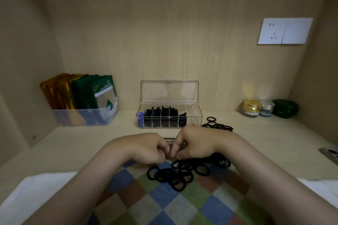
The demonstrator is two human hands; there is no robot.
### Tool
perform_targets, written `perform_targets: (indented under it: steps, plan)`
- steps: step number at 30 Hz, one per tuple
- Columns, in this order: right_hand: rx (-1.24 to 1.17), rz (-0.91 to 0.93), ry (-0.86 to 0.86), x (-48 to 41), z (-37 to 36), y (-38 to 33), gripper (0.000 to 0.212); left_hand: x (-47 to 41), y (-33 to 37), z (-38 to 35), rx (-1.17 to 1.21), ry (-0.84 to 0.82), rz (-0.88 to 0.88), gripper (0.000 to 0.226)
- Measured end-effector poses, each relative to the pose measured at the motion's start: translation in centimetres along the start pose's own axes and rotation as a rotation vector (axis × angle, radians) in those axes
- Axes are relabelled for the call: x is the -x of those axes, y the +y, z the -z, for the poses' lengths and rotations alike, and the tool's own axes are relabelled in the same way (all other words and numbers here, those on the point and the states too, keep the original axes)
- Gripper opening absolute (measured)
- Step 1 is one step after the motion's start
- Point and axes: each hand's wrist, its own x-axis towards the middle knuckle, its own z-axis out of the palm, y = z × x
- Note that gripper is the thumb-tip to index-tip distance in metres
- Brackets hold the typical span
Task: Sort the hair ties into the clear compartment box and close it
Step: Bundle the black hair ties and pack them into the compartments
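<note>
My left hand point(146, 149) and right hand point(194, 144) meet in front of me, all fingers curled in and the tips nearly touching. The tips hide the spot between them, so I cannot tell whether anything is pinched there. Right below them the black hair ties point(182, 171) lie in a loose heap on the checkered cloth point(164, 206), some running under my right wrist. A smaller bunch point(218, 126) lies on the shelf point(256, 133) just beside the right end of the clear compartment box point(169, 120). The box stands further back, its lid point(169, 91) upright and open. Black ties fill its middle compartments, and something blue sits in the leftmost one. A tub of sachets point(82, 115) stands to the left, small jars point(256, 108) to the right.
</note>
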Motion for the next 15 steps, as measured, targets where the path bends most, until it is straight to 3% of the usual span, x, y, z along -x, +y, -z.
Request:
perform_targets:
  steps: [4, 7, 10, 15]
  plan:
    - [0.061, -0.02, -0.053, 0.8, -0.8, -0.5, 0.032, 1.8, -0.4, -0.2, 0.036, -0.036, 0.017, 0.042]
    - [0.094, -0.053, -0.056, 1.2, -1.2, -0.2, 0.038, 2.2, -0.6, -0.9, -0.007, 0.003, 0.011, 0.036]
    - [0.105, -0.056, -0.004, 1.1, -1.6, 0.0, 0.031, 1.9, -0.7, -1.3, -0.052, 0.071, -0.008, 0.02]
    - [0.036, -0.022, 0.159, 1.0, -1.5, 0.6, 0.01, 1.6, -1.0, -1.2, -0.028, 0.141, -0.007, 0.014]
